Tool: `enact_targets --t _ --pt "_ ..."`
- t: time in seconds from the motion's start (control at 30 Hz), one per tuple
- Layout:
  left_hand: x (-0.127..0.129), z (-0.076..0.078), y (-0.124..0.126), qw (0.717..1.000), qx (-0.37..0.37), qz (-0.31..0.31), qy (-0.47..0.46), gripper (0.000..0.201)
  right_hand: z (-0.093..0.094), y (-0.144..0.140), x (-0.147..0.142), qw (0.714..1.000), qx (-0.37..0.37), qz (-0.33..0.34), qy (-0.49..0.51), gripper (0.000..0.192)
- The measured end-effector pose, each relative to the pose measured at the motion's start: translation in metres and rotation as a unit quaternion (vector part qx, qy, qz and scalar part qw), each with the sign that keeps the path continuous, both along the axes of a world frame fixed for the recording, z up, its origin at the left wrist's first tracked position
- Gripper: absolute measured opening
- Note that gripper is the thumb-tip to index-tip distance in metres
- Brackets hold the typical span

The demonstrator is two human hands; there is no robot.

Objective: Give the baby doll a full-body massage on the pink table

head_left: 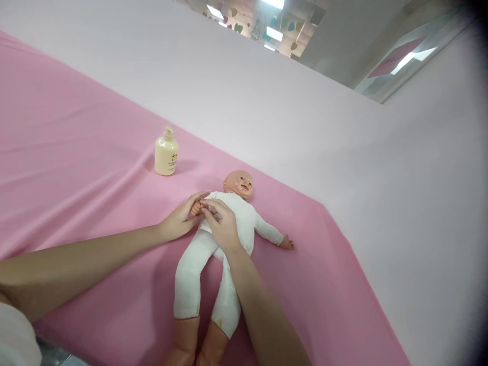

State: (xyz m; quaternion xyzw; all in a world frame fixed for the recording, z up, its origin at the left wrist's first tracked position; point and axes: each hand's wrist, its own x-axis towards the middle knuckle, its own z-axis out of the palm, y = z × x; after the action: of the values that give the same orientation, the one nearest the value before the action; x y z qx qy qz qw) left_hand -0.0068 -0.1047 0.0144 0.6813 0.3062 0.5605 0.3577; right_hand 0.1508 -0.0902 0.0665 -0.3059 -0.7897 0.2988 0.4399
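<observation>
A baby doll [244,218] with a white cloth body lies face up on the pink sheet, its head away from me. My left hand [186,213] is closed around the doll's small hand [197,208] at the left side of its chest. Across the doll's belly reaches my right hand [221,219], its thumb and fingers pinching that same doll hand. The doll's other arm [269,230] lies stretched out to the right, untouched. Part of the held doll hand is hidden behind my fingers.
A cream pump bottle [166,156] stands upright on the pink sheet [95,152], beyond my left hand. Behind the sheet's far edge rises a white wall [290,112], with a window or mirror [259,25] showing lights and hanging decorations.
</observation>
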Motion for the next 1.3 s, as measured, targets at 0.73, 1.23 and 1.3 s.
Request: enact_targets --t 0.73,1.23,1.3 --pt "-0.001 0.011 -0.003 0.996 -0.064 -0.024 0.060 0.025 0.002 -0.006 0.001 0.997 0.047 0.045 -0.039 0.018" --pt "-0.002 0.014 -0.004 0.996 -0.042 -0.004 0.084 0.020 0.001 -0.008 0.001 0.995 0.061 0.056 -0.052 0.017" --pt "-0.002 0.013 -0.004 0.996 -0.043 -0.005 0.081 0.021 0.002 -0.008 0.001 0.995 0.067 0.053 -0.054 0.018"
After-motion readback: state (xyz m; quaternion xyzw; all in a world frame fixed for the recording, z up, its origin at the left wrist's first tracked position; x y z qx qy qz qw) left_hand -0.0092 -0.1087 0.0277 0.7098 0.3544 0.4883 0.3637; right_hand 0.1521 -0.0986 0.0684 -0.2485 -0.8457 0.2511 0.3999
